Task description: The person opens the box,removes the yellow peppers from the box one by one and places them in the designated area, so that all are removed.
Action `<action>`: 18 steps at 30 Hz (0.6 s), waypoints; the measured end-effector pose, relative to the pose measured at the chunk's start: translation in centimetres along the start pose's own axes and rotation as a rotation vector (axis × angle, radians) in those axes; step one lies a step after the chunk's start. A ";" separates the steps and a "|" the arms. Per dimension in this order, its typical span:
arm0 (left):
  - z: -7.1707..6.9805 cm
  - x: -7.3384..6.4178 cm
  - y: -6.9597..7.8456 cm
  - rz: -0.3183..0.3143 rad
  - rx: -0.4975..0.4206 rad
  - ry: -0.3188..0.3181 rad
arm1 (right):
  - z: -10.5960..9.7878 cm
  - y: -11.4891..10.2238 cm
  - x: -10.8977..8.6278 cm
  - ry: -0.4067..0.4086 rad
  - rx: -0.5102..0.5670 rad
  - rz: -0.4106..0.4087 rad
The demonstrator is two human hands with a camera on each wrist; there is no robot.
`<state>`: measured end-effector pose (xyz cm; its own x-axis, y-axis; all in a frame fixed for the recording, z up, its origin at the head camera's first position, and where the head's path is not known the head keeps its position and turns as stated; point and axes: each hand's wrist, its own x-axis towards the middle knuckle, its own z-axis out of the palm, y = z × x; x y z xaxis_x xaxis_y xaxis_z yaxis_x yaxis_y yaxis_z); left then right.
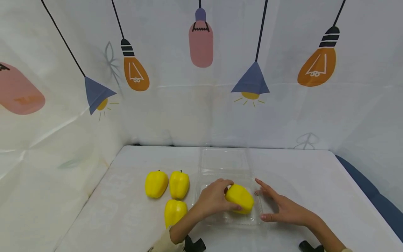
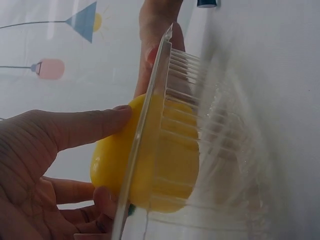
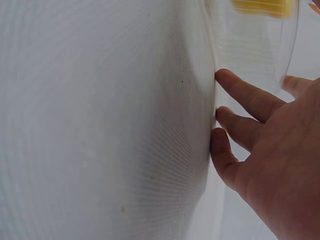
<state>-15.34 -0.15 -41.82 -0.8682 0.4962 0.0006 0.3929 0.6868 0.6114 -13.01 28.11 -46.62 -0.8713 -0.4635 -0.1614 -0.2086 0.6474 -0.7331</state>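
Note:
My left hand (image 1: 214,198) grips a yellow bell pepper (image 1: 240,198) between thumb and fingers over a clear plastic box (image 1: 217,221). In the left wrist view the lower part of the pepper (image 2: 172,160) shows through the box's ribbed wall, below the rim. My right hand (image 1: 284,209) stands at the box's right side, fingers spread, holding nothing. The right wrist view has several fingertips (image 3: 223,76) of this hand right at the white tabletop, beside the box wall. The transparent lid (image 1: 225,159) lies folded back behind the box.
Three more yellow bell peppers, one at the far left (image 1: 156,184), one beside it (image 1: 179,184) and one nearer (image 1: 175,212), sit on the white table (image 1: 126,206) left of the box. A white sheet printed with lamps (image 1: 176,115) hangs behind the table.

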 end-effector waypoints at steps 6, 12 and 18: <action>-0.3 -0.2 -0.4 -0.004 -0.008 0.008 | 0.0 0.0 0.0 0.002 -0.008 0.002; -0.7 -0.3 -1.1 0.014 -0.021 0.016 | -0.1 0.0 -0.1 0.001 -0.007 -0.005; -1.1 -0.5 -1.5 0.019 -0.011 0.012 | 0.0 0.2 0.0 0.007 -0.020 -0.015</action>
<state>-15.86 -2.04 -41.89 -0.8641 0.5028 0.0221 0.4065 0.6714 0.6197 -13.08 28.24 -46.81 -0.8712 -0.4690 -0.1451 -0.2311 0.6525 -0.7217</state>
